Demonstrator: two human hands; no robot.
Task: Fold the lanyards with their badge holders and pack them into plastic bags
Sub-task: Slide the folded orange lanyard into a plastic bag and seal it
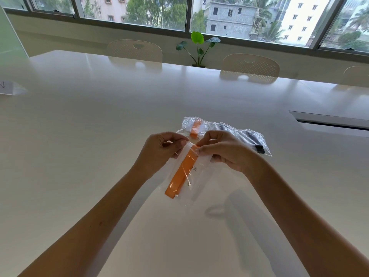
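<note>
An office meeting room, several floors up.

A long white counter fills the room, with matching perforated-back chairs tucked along its far edge and a recessed cable slot set into the top at right. A small potted plant stands by the wide sliding windows, which look out on apartment blocks and treetops.

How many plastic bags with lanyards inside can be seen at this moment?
3, maybe more hidden: held bag gripped by left hand and right hand; orange-lanyard bag behind them; dark-lanyard bag beside it, right.
</note>
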